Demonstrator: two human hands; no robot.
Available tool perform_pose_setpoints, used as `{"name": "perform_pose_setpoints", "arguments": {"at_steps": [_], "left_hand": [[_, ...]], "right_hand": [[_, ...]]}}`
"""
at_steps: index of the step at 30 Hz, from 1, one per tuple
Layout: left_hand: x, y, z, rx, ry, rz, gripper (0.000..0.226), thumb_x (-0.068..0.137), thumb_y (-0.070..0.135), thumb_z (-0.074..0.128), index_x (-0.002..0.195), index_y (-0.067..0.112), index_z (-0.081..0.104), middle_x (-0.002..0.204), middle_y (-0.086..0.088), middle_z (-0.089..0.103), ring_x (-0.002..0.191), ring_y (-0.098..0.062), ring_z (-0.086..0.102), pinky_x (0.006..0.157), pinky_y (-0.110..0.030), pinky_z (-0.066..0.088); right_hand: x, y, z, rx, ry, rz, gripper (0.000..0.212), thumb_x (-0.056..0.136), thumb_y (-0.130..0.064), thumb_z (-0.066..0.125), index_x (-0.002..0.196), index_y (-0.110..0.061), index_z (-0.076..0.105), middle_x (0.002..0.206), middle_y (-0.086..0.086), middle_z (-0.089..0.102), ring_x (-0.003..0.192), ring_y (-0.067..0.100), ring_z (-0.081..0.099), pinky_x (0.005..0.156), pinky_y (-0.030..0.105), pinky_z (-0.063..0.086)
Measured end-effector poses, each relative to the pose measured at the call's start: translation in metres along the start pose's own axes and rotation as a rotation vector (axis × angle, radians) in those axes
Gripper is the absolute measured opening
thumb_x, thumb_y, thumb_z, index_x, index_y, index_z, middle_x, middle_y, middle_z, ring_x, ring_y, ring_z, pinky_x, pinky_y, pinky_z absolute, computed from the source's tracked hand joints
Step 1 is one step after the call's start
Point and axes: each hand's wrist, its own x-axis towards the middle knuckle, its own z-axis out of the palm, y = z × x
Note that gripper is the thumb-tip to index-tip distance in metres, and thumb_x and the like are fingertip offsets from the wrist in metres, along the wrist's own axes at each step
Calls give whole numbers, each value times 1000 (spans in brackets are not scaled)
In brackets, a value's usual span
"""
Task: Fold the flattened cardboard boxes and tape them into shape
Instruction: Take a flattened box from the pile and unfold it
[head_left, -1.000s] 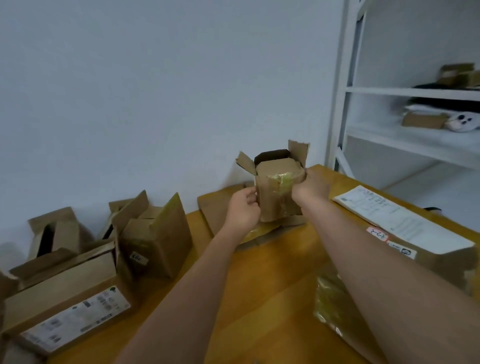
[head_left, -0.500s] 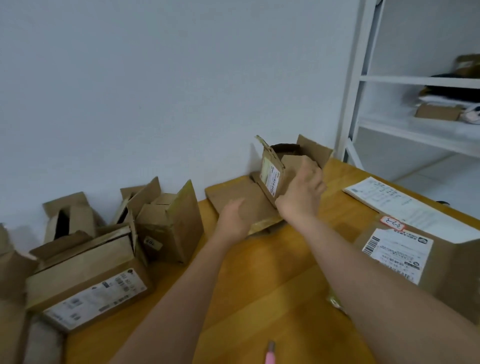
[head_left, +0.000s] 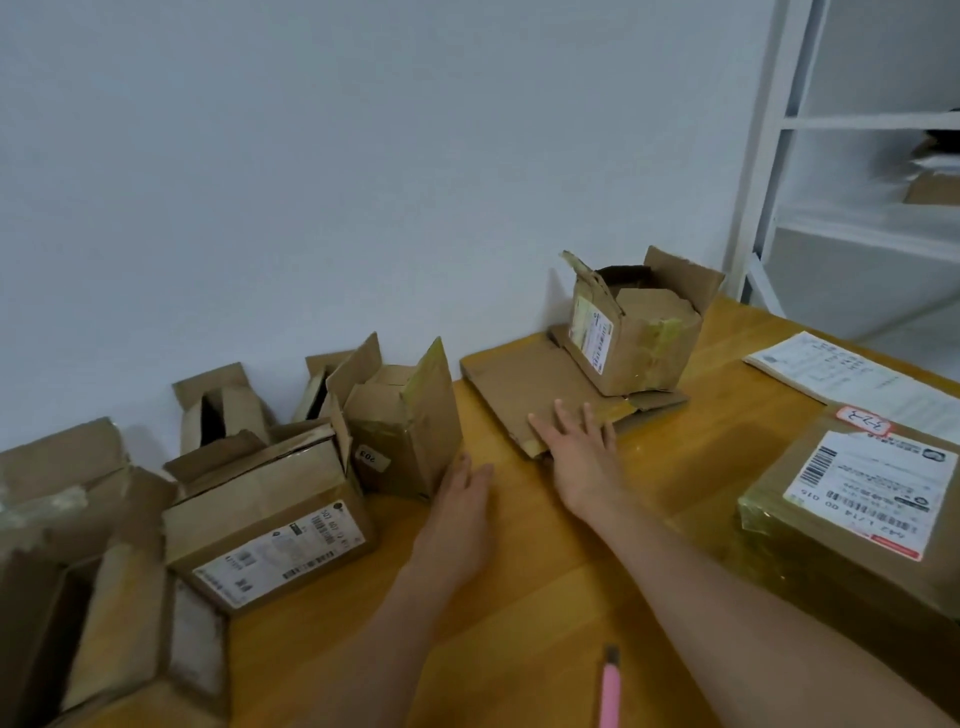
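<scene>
With fingers spread, the right hand (head_left: 582, 457) presses the flat box (head_left: 524, 395) at twelve o'clock, probably to slide it closer. Released, the left hand (head_left: 462, 493) rests on the desk (head_left: 545, 597), seemingly holding nothing.

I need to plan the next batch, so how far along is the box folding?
Done: several folded boxes stand along the wall, and a small box sits on the flat pile, its top flaps open. In hand: the right hand rests open on the flattened cardboard; the left hand lies open on the table. Left: folding and taping that cardboard.
</scene>
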Motion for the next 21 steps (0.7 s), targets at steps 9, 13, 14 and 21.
{"name": "perform_pose_setpoints", "arguments": {"at_steps": [9, 13, 14, 21], "left_hand": [[-1, 2, -4, 24, -4, 26, 72, 97, -2, 46, 156, 23, 14, 165, -6, -3, 152, -24, 0, 120, -38, 18], [-10, 10, -14, 47, 1, 31, 76, 93, -3, 50, 156, 22, 15, 164, -8, -1, 151, -29, 8, 118, -42, 29], [-14, 13, -17, 40, 1, 26, 77, 93, -3, 51, 156, 23, 15, 165, -7, -2, 151, -29, 9, 117, -42, 32], [-61, 32, -40, -18, 120, 29, 70, 99, 15, 51, 156, 28, 11, 165, 1, -3, 151, -23, 9, 118, -43, 30]], "right_hand": [[0, -16, -31, 100, 228, 30, 54, 104, -7, 32, 150, -35, 32, 161, 3, 24, 146, 43, 17, 119, 55, 19], [-11, -31, -64, 281, 489, -23, 38, 105, -21, 38, 141, -28, 46, 137, 4, 58, 120, 37, 56, 92, 49, 53], [-16, -34, -72, 323, 541, -39, 35, 104, -23, 39, 138, -26, 49, 123, 4, 65, 107, 31, 63, 81, 42, 57], [-74, -48, -120, 575, 592, 1, 34, 106, -32, 35, 129, -14, 53, 85, -8, 56, 77, 14, 58, 72, 38, 54]]}}
